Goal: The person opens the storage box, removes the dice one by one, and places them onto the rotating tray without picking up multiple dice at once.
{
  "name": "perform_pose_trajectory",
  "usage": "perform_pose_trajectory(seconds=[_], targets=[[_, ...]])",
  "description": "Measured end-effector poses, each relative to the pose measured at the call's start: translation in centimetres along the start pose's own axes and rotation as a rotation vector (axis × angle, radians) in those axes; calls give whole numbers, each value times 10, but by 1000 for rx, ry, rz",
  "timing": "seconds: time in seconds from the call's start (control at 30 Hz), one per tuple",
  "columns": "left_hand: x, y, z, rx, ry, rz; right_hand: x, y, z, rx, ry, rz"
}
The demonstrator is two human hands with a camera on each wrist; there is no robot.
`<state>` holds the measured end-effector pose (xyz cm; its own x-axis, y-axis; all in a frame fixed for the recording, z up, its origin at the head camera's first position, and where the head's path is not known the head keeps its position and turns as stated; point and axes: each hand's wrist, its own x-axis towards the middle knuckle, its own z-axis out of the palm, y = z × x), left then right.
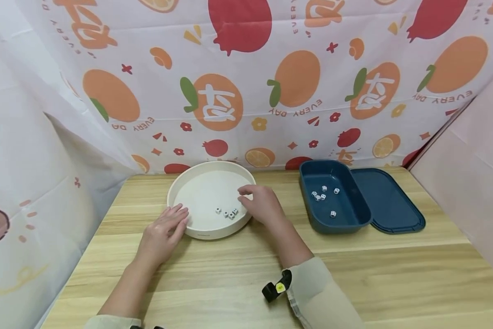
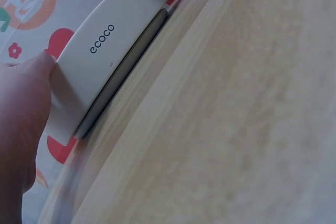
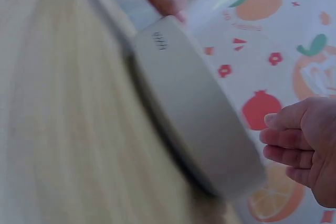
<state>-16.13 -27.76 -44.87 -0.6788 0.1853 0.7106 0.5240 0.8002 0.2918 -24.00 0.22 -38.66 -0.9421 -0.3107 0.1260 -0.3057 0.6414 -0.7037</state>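
Note:
A round cream tray (image 1: 210, 234) stands on the table with several small white dice (image 1: 231, 214) inside, toward its front right. My left hand (image 1: 161, 234) rests on the tray's left rim, its fingers extended over the edge. In the left wrist view, the thumb side of that hand (image 2: 26, 114) meets the tray wall (image 2: 100, 51). Over the right rim hovers my right hand (image 1: 260, 204), thumb and index finger apart. The right wrist view shows this hand (image 3: 304, 145) with loosely bent fingers and nothing visible between them.
A dark blue rectangular box (image 1: 341, 228) holds several more dice (image 1: 323, 196), right of the tray. Its matching flat lid (image 1: 388, 201) lies beside it, partly behind the box. A fruit-printed cloth (image 1: 254, 100) hangs along the table's back edge.

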Motion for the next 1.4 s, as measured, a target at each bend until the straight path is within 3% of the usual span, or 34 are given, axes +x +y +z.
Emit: perform_pose_trajectory(seconds=[0.1,0.37,0.53,0.73,0.9,1.07,1.17,1.4], targets=[[0,1,0,2,1,0,-2,0,-19,48,43,64],[-1,1,1,2,2,-3,-12,28,-80,130,224,87],[-2,1,2,-11,11,-1,-24,58,-113,70,249,139],[-2,0,4,-12,7,3,-41,104,-147,-47,154,285],[-1,0,2,-16,-2,-6,-54,129,-162,-127,44,408],[0,0,2,-27,15,11,-57,144,-162,-148,-85,498],[-1,-1,3,-36,25,20,-55,148,-157,-164,-148,508],[1,-2,2,-36,12,7,-51,151,-147,-226,-179,514]])
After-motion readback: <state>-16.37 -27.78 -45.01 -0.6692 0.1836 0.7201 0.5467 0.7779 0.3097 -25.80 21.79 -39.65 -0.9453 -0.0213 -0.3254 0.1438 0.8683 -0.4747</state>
